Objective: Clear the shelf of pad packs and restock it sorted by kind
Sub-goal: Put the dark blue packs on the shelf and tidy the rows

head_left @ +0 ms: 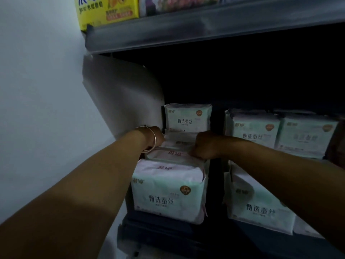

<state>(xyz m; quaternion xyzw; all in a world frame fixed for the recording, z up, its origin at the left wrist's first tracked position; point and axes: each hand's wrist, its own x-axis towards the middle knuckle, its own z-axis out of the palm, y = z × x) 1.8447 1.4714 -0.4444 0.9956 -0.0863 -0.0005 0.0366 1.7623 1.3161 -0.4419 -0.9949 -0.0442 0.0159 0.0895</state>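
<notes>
on the dim lower shelf (168, 228), the left hand (155, 136) and right hand (202, 146) are gripping a middle pad pack (174, 153) in the left row, fingers closed around it; next it probably needs lifting straight out.

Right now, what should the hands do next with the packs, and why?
Probably push the middle pack down level into the left row. The left hand and right hand grip its two ends, and it sits raised between the front pack and the back pack.
</notes>
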